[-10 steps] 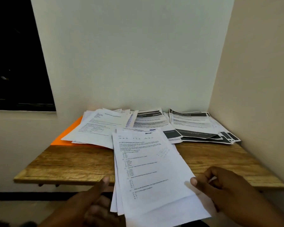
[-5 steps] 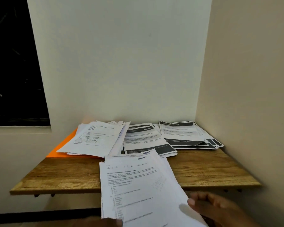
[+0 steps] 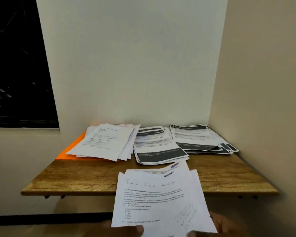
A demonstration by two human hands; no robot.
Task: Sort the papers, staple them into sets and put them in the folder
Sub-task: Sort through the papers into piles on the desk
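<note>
I hold a stack of printed question sheets (image 3: pixel 161 199) in front of the wooden table (image 3: pixel 92 177), its sheets fanned a little. My left hand (image 3: pixel 126 230) grips the stack's bottom left edge with the thumb on top. My right hand (image 3: pixel 217 226) holds the bottom right corner, thumb on the paper; both hands are mostly cut off by the frame. On the table lie three paper piles: a white pile (image 3: pixel 106 142) on an orange folder (image 3: pixel 72 149), a dark-banded pile (image 3: pixel 157 147) in the middle, and another dark-banded pile (image 3: pixel 200 139) on the right. No stapler is visible.
The table sits in a corner, with a white wall behind and a beige wall (image 3: pixel 263 100) close on the right. A dark window (image 3: pixel 15 65) is at the upper left. Bare wood shows along the table's front edge.
The view has tilted up, so the hands and held stack have dropped toward the bottom edge. The stack has come off the table toward me, and its sheets have fanned apart.
</note>
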